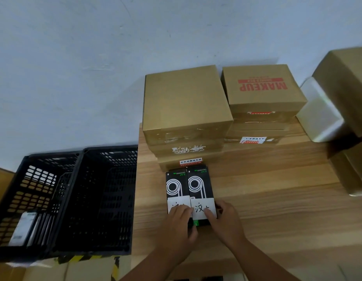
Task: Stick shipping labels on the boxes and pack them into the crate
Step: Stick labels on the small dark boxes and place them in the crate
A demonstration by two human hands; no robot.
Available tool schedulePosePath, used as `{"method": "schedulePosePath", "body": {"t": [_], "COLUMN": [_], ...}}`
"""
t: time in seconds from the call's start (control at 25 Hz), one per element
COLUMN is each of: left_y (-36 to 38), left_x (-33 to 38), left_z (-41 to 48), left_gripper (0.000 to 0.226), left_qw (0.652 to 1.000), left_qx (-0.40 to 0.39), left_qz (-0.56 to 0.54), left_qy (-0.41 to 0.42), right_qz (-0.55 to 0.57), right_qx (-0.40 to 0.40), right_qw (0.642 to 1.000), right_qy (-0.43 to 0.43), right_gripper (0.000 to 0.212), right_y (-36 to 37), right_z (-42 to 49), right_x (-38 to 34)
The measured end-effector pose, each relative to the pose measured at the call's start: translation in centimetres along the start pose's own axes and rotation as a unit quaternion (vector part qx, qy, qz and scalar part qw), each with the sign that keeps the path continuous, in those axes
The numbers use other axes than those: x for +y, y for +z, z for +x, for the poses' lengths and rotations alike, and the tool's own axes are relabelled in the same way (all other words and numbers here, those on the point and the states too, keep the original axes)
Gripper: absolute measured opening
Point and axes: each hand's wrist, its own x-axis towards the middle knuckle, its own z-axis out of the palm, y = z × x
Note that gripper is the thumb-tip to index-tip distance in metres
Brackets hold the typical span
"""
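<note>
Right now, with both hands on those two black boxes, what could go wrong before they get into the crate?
1. The white labels meet at the seam between the left black box and the right black box; an edge might stick across both.
2. The left hand only presses from above, while the right hand grips one side; lifting both together could drop one.
3. The crate sits beyond the table edge, so a box could clip its rim.

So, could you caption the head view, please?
Left hand and right hand touch white paper labels on two black cardboard boxes on a wooden table.
</note>
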Motion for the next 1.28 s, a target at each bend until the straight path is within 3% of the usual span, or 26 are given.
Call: {"method": "schedulePosePath", "body": {"t": [0.24,0.48,0.68,0.88,1.0,1.12,1.2,1.28], "left_y": [0.0,-2.9,-6.2,-7.8,-7.8,-7.8,-7.9,-7.9], "left_x": [-0.1,1.3,5.4,7.8,8.5,9.2,9.4,9.6], "left_z": [-0.8,0.2,1.5,2.1,2.7,3.2,3.5,3.5], "left_gripper": [0.055,0.052,0.049,0.048,0.044,0.064,0.077,0.076], "left_qw": [1.000,0.995,0.994,0.986,0.958,0.901,0.891,0.879], "left_qx": [-0.020,0.041,0.062,0.060,0.015,-0.037,-0.048,-0.056], "left_qz": [-0.002,-0.076,-0.087,-0.156,-0.275,-0.411,-0.433,-0.453], "left_qy": [0.005,-0.056,-0.003,-0.016,-0.073,-0.131,-0.131,-0.140], "right_qz": [0.052,0.175,0.244,0.235,0.186,0.097,0.098,0.100], "right_qx": [0.040,0.027,0.031,0.058,0.072,0.072,0.056,0.035], "right_qw": [0.997,0.982,0.969,0.970,0.979,0.986,0.982,0.980], "right_qy": [0.044,0.067,0.028,-0.011,-0.041,-0.117,-0.152,-0.170], "right_gripper": [0.028,0.034,0.029,0.028,0.041,0.031,0.027,0.026], "right_y": [0.0,-3.8,-8.4,-10.7,-10.9,-10.4,-10.0,-9.7], "right_z": [-0.6,-1.4,-2.8,-3.6,-4.4,-5.6,-6.3,-6.8], "right_x": [-0.5,-0.8,-3.5,-5.6,-6.4,-7.0,-7.4,-7.5]}}
